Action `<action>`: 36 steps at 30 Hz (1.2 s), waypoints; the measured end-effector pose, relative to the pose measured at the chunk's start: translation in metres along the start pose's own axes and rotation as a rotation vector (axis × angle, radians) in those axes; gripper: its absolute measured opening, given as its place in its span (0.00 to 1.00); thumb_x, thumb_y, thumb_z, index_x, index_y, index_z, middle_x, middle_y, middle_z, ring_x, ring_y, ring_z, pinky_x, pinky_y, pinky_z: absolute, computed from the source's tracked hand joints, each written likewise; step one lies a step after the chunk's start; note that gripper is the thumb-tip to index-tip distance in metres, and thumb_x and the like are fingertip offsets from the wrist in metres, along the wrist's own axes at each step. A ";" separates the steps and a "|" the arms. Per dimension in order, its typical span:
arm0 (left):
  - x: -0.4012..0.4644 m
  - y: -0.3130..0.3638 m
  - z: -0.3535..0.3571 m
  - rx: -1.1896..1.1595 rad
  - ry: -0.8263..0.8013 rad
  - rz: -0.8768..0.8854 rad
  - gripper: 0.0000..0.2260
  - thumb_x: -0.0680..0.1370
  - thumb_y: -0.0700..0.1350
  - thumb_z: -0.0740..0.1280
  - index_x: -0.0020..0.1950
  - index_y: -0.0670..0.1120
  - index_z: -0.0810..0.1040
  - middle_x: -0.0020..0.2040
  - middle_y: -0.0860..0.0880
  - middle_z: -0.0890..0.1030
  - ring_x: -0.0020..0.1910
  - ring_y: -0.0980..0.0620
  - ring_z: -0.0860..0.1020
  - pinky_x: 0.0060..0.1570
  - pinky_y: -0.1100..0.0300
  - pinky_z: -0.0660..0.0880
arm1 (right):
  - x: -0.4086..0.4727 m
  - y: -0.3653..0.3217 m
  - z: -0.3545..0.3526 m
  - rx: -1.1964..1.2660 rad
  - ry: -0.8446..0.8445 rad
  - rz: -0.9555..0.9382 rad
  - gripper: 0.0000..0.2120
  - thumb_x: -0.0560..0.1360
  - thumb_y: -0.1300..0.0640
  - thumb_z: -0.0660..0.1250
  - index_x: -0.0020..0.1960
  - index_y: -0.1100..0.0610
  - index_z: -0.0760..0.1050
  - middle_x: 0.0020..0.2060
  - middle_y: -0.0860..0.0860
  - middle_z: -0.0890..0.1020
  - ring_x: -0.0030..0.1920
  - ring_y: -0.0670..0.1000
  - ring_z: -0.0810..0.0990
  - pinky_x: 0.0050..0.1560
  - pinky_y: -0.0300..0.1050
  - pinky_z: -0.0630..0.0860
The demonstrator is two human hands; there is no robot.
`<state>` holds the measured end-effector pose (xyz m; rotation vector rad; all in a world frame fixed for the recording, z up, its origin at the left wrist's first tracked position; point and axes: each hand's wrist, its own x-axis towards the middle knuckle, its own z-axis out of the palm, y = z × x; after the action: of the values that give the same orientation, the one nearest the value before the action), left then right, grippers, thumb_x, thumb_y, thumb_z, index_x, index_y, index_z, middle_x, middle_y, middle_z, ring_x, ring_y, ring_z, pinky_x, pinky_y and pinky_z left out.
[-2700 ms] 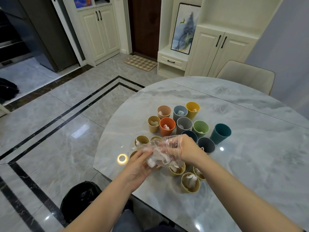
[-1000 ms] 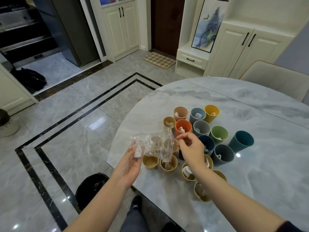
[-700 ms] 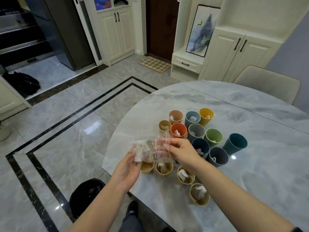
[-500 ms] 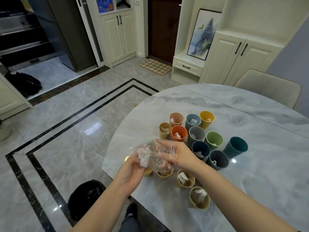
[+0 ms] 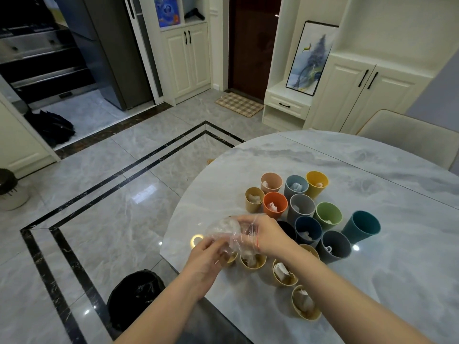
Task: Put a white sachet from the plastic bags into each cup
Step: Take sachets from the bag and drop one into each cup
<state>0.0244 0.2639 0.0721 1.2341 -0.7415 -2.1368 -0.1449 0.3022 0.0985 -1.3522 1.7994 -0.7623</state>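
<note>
Both hands were bunched round the clear plastic bag (image 5: 229, 235), held low over the near-left cups at the desk's edge. The right hand (image 5: 267, 235) had its fingers curled into the crumpled film from above; the left hand (image 5: 207, 254) gripped the bag's lower end from below. Half a second earlier the bag was spread wider between the hands and a white sachet (image 5: 224, 223) showed more plainly near the left thumb; by this moment the film had been gathered tighter and brought down closer to the cups, which suggests one sachet was being worked out of the bag for a cup beneath.

Most cups already held a sachet: the orange cup (image 5: 275, 205), the pink cup (image 5: 271, 182), the two nearest yellow cups (image 5: 284, 273) and others in the cluster. The teal cup (image 5: 361, 226), standing apart at the right, leaned away so its inside could not be read.

Hidden by the hands were one or two small yellow cups at the near left and part of a dark cup (image 5: 286, 229) behind the right wrist; whether those were filled could not be told. How many sachets remained in the bag was also unclear through the wrinkled film. On the floor beside the desk (image 5: 372, 175) stood a black-lined bin (image 5: 135, 294).
</note>
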 end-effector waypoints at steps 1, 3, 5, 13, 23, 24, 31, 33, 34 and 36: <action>0.001 0.003 -0.002 -0.015 -0.011 -0.022 0.06 0.78 0.39 0.71 0.53 0.40 0.83 0.44 0.43 0.85 0.42 0.47 0.82 0.44 0.55 0.79 | 0.002 0.000 0.000 -0.001 0.024 0.025 0.19 0.71 0.48 0.75 0.61 0.47 0.81 0.55 0.44 0.85 0.57 0.44 0.82 0.61 0.44 0.80; 0.004 0.010 -0.007 -0.043 -0.023 -0.057 0.08 0.79 0.41 0.70 0.56 0.40 0.83 0.50 0.42 0.86 0.48 0.45 0.83 0.45 0.55 0.81 | 0.007 0.003 0.000 0.015 0.004 0.050 0.18 0.71 0.45 0.74 0.59 0.47 0.80 0.53 0.45 0.84 0.54 0.46 0.83 0.58 0.50 0.81; 0.009 0.018 -0.014 -0.061 -0.028 -0.069 0.10 0.79 0.41 0.70 0.59 0.39 0.82 0.55 0.40 0.85 0.53 0.43 0.83 0.48 0.54 0.83 | 0.013 0.000 0.003 0.045 -0.011 0.089 0.21 0.69 0.40 0.74 0.58 0.47 0.79 0.52 0.46 0.84 0.54 0.48 0.83 0.57 0.52 0.82; 0.026 0.048 -0.049 -0.134 0.081 -0.061 0.06 0.80 0.37 0.68 0.55 0.37 0.80 0.52 0.41 0.85 0.54 0.40 0.84 0.48 0.49 0.83 | 0.034 -0.027 0.025 0.197 0.128 0.216 0.12 0.70 0.53 0.77 0.47 0.57 0.79 0.41 0.52 0.83 0.44 0.50 0.83 0.49 0.49 0.82; 0.035 0.073 -0.100 -0.366 0.247 -0.146 0.06 0.83 0.37 0.62 0.48 0.38 0.75 0.50 0.43 0.80 0.49 0.45 0.80 0.38 0.58 0.84 | 0.031 -0.015 0.044 0.428 0.383 0.521 0.07 0.78 0.54 0.67 0.55 0.54 0.75 0.49 0.53 0.80 0.50 0.54 0.83 0.49 0.52 0.85; 0.034 0.074 -0.104 -0.380 0.244 -0.159 0.06 0.84 0.37 0.62 0.49 0.38 0.75 0.51 0.43 0.80 0.50 0.45 0.80 0.43 0.56 0.83 | 0.030 -0.012 0.049 0.458 0.368 0.577 0.06 0.79 0.56 0.66 0.56 0.54 0.74 0.50 0.54 0.79 0.49 0.55 0.84 0.46 0.50 0.85; 0.028 0.076 -0.124 -0.434 0.223 -0.186 0.04 0.84 0.38 0.62 0.53 0.38 0.76 0.54 0.43 0.81 0.57 0.43 0.79 0.52 0.52 0.82 | 0.027 0.015 0.088 0.281 0.248 0.734 0.11 0.76 0.58 0.67 0.59 0.54 0.78 0.49 0.56 0.83 0.44 0.55 0.86 0.43 0.46 0.85; 0.024 0.078 -0.126 -0.440 0.217 -0.183 0.04 0.84 0.38 0.63 0.53 0.38 0.76 0.54 0.43 0.81 0.59 0.42 0.79 0.52 0.51 0.83 | 0.028 0.018 0.094 0.275 0.253 0.743 0.13 0.77 0.61 0.66 0.61 0.56 0.78 0.55 0.56 0.81 0.46 0.56 0.86 0.43 0.45 0.85; 0.022 0.080 -0.127 -0.436 0.211 -0.181 0.05 0.83 0.38 0.63 0.53 0.38 0.77 0.54 0.43 0.81 0.58 0.43 0.79 0.50 0.52 0.83 | 0.029 0.018 0.095 0.276 0.253 0.745 0.14 0.77 0.62 0.66 0.62 0.56 0.77 0.56 0.55 0.79 0.47 0.56 0.85 0.44 0.45 0.85; 0.020 0.082 -0.132 -0.442 0.205 -0.172 0.05 0.83 0.39 0.63 0.52 0.39 0.77 0.53 0.43 0.82 0.57 0.44 0.80 0.46 0.54 0.83 | 0.031 0.015 0.097 0.234 0.230 0.736 0.15 0.78 0.63 0.65 0.64 0.56 0.76 0.55 0.54 0.78 0.47 0.55 0.85 0.44 0.44 0.84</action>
<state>0.1483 0.1689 0.0622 1.2759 -0.0677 -2.1114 -0.0769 0.2742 0.0268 -0.3944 2.1022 -0.6954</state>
